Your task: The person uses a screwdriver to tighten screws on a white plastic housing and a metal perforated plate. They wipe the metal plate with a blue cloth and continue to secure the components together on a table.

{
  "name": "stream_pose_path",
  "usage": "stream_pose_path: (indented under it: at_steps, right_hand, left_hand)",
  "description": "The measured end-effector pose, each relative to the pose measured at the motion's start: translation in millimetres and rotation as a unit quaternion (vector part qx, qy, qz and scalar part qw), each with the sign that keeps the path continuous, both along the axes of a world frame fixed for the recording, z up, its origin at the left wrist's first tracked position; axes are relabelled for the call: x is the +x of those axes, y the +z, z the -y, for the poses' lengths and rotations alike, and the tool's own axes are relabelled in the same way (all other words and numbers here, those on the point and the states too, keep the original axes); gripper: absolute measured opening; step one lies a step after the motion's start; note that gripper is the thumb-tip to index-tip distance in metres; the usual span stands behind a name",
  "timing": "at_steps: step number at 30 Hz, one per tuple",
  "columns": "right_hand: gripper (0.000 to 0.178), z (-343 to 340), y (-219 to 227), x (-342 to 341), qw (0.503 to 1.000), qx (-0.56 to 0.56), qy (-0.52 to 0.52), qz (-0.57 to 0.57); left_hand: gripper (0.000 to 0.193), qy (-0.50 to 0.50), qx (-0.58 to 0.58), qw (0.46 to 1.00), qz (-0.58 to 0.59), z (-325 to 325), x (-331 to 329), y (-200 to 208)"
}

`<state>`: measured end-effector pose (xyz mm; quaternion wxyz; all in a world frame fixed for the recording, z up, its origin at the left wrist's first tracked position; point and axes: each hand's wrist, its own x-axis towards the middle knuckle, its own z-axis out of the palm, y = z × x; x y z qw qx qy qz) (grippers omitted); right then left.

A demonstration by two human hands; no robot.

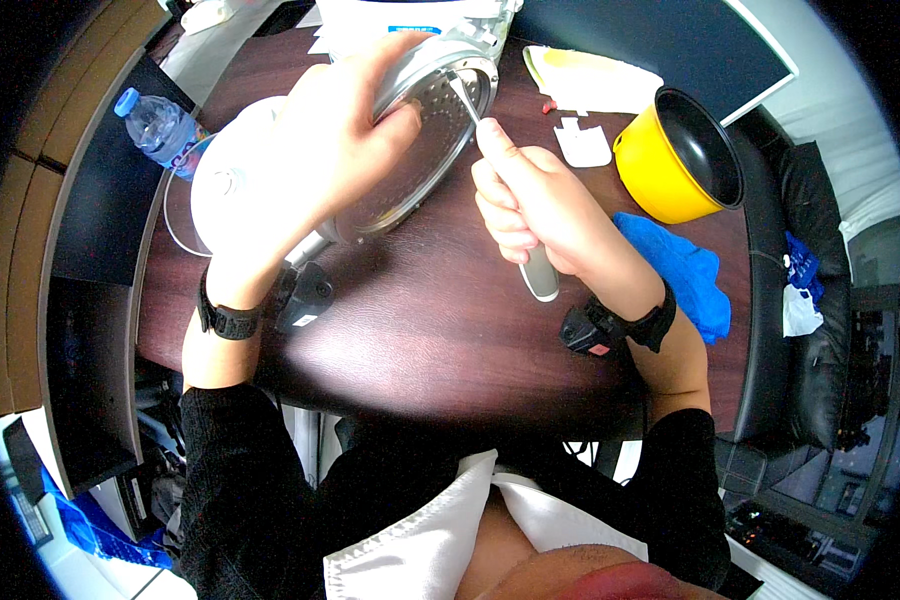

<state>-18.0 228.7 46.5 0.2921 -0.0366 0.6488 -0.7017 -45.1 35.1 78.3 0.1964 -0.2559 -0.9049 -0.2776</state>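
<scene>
My left hand (345, 125) is curled over the round lid of a white rice cooker (228, 180), its fingers on the metal rim. The lid's shiny inner plate (410, 165) faces right and is dotted with small holes or studs. In my right hand (535, 200) is a screwdriver (540, 278) with a grey handle, its thumb lying along the top. The thin shaft points up and left, with its tip at the lid's upper rim. Whether the tip sits in a screw is too small to tell. Glare washes out much of the cooker's white body.
A yellow pot (660, 165) with a black inside lies tilted at the right, near a blue cloth (680, 270). Behind are a white card (583, 145), a small red piece (549, 106) and a yellowish-white cloth (590, 80). A plastic bottle (160, 130) stands at the left.
</scene>
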Motion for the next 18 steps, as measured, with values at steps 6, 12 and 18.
stream_pose_path:
  at_steps: [6,12,18]
  right_hand:
    - [0.055,-7,-2,-18,0.726,0.388,-0.125,-0.554]
    - [0.047,-45,26,-31,0.500,0.476,-0.099,-0.717]
    - [0.058,-24,22,-11,0.989,0.085,0.002,-0.122]
  left_hand:
    - [0.050,-0.012,-0.024,0.999,-0.041,11,-1,0]
    - [0.050,-0.006,-0.033,0.999,-0.016,-1,-1,-2]
    - [0.050,-0.006,-0.011,1.000,-0.008,7,1,2]
